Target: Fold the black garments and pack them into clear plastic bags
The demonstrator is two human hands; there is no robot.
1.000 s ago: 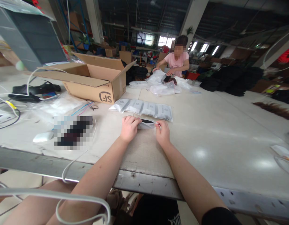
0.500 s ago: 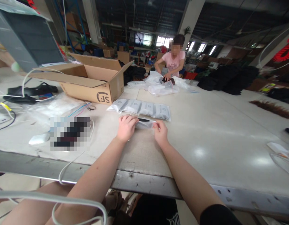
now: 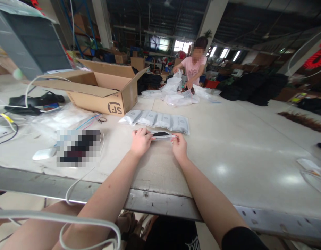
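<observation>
Between my hands is a translucent plastic zip bag (image 3: 163,138) with something black (image 3: 160,133) inside; its kind is not clear. The bag's mouth gapes slightly toward me. My left hand (image 3: 141,142) is closed on the bag's left end, fingers over the top. At the right end, my right hand (image 3: 179,146) pinches the corner of the mouth between thumb and fingers. Just beyond lies a row of several filled, frosted packets (image 3: 164,120) with grey printing, overlapping one another.
An open cardboard box (image 3: 98,99) stands at the back left, with loose plastic bags (image 3: 64,119) before it. A white mouse-shaped object (image 3: 43,153) and cables lie left. Across the table (image 3: 228,146), a person in pink (image 3: 193,67) handles plastic bags. Black bundles (image 3: 254,88) are piled back right.
The bag's mouth has opened wider and shows more of the black content. My hands have barely shifted. The person across has raised one hand with a plastic bag.
</observation>
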